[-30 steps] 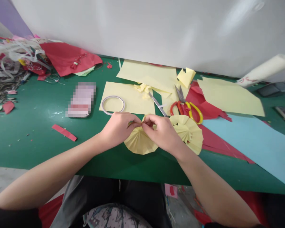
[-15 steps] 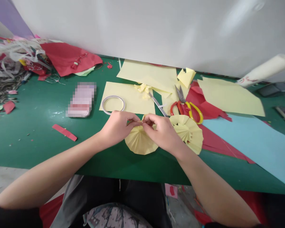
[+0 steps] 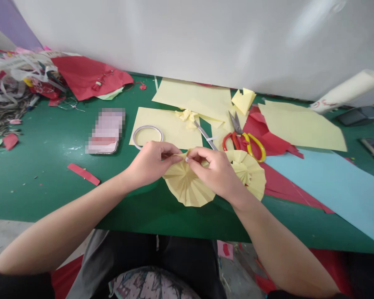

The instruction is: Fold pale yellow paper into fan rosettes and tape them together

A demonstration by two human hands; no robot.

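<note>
A pale yellow pleated paper rosette (image 3: pixel 188 187) fans out below my two hands, its folds meeting near my fingertips. My left hand (image 3: pixel 154 162) is closed in a pinch on its upper left edge. Close beside it, my right hand (image 3: pixel 216 172) is also closed, thumb and forefinger pressed together at the rosette's top centre. A tiny white bit (image 3: pixel 187 159) shows at those right fingertips, too small to name. Partly behind my right hand lies a second yellow pleated rosette (image 3: pixel 255 178), with a smaller pleated piece at its middle.
Behind my hands are a tape roll (image 3: pixel 138 143), yellow sheets (image 3: pixel 190 91), a metal blade (image 3: pixel 207 135) and scissors (image 3: pixel 257 145) with red and yellow handles. A blurred phone (image 3: pixel 106 131) lies left, blue paper (image 3: pixel 327 178) right. Scraps (image 3: pixel 15 83) heap at far left.
The rosette has spread wider and tilted, showing more of its pleated face. My fingertips have shifted slightly along its top, and a white bit now shows at my right fingertips.
</note>
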